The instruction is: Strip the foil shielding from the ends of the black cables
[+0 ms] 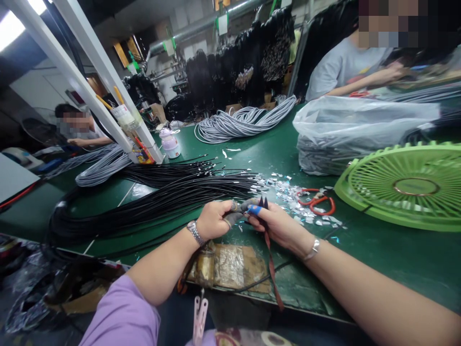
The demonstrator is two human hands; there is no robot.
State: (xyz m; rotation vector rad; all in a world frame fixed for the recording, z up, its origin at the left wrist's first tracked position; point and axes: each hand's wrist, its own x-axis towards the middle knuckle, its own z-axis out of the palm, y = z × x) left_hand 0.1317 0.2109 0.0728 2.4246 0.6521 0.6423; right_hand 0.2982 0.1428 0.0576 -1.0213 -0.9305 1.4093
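Note:
My left hand is closed in a pinch on the end of a black cable, just above the green table. My right hand is closed around a small black cutter whose two pointed tips stick up beside a blue-taped finger. The cutter's tips meet the cable end between the two hands. A big bundle of black cables fans out to the left of my hands, its stripped ends pointing right. Small silvery scraps litter the table just beyond my hands.
Red-handled scissors lie among the scraps. A green fan lies flat at right, with a plastic bag of grey cables behind it. Coiled grey cables and a small bottle sit further back. Other people sit at both sides.

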